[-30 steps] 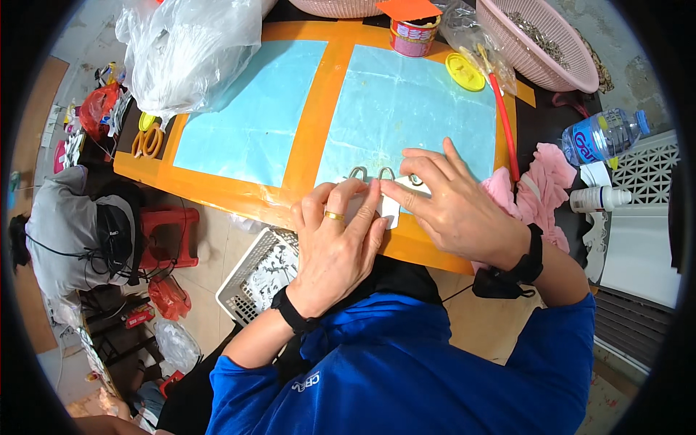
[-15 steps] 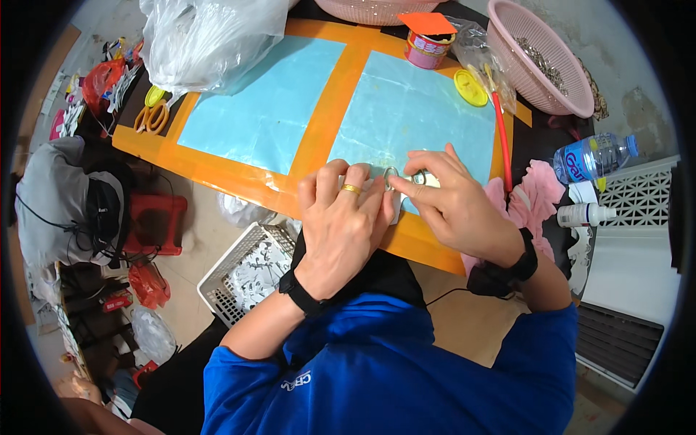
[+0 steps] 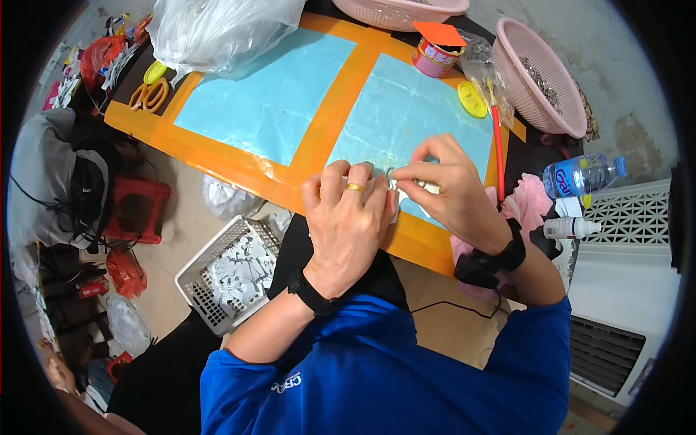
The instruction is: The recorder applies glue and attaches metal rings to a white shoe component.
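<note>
At the table's near edge my two hands meet over a small white piece [image 3: 395, 211], which looks like a flat card and is mostly covered by fingers. My left hand [image 3: 346, 210] is closed on it, fingers bent and a gold ring on one of them. A small metal ring [image 3: 392, 174] shows at the fingertips, above the white piece. My right hand [image 3: 453, 192] pinches at this metal ring with thumb and forefinger, its other fingers curled. Something pale [image 3: 431, 188] shows under the right palm, too hidden to name.
Blue sheets framed by orange tape [image 3: 304, 156] cover the table. Around them are a plastic bag [image 3: 225, 32], scissors [image 3: 150, 94], a tub [image 3: 435, 61], a yellow lid [image 3: 472, 99], a red-handled brush [image 3: 499, 156], a pink basket [image 3: 507, 54] and a bottle [image 3: 580, 176]. A white basket [image 3: 194, 286] stands below.
My right hand has gone from fingers extended over the metal ring to a thumb-and-forefinger pinch at it. My left hand stays over the white piece. The whole view has shifted slightly.
</note>
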`<state>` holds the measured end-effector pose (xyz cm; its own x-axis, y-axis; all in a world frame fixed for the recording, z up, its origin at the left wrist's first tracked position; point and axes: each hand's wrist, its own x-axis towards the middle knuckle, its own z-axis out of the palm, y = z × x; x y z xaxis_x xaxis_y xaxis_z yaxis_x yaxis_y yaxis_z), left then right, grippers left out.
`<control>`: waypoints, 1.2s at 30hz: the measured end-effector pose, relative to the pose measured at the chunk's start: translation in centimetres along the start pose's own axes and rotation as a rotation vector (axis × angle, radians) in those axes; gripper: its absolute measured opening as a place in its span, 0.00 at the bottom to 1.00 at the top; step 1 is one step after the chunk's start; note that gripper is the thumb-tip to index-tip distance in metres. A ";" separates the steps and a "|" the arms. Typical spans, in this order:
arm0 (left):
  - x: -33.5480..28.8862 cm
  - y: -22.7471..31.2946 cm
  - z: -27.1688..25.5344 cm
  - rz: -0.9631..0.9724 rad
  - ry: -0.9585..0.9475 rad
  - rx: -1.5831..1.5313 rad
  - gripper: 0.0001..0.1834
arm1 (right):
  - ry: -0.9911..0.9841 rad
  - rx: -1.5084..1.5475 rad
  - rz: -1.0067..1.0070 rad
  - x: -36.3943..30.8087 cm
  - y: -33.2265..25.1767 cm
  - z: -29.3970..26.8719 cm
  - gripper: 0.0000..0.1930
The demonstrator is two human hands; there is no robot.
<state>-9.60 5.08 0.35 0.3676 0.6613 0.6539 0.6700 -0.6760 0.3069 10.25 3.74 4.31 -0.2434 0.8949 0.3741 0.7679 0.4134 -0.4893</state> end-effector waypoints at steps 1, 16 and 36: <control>0.0 0.0 0.1 -0.009 0.002 -0.006 0.10 | 0.019 -0.042 -0.018 0.4 -0.2 -0.2 0.07; -0.5 0.0 0.2 -0.138 0.012 -0.099 0.11 | -0.298 -0.173 -0.420 4.8 0.5 -1.3 0.06; -0.5 -0.5 0.1 -0.156 0.001 -0.162 0.09 | -0.217 -0.263 -0.661 3.2 1.4 -0.7 0.11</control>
<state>-10.08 5.14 -0.23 0.2672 0.7618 0.5902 0.6061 -0.6090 0.5116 10.93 7.05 5.38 -0.7943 0.4979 0.3480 0.5307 0.8476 -0.0014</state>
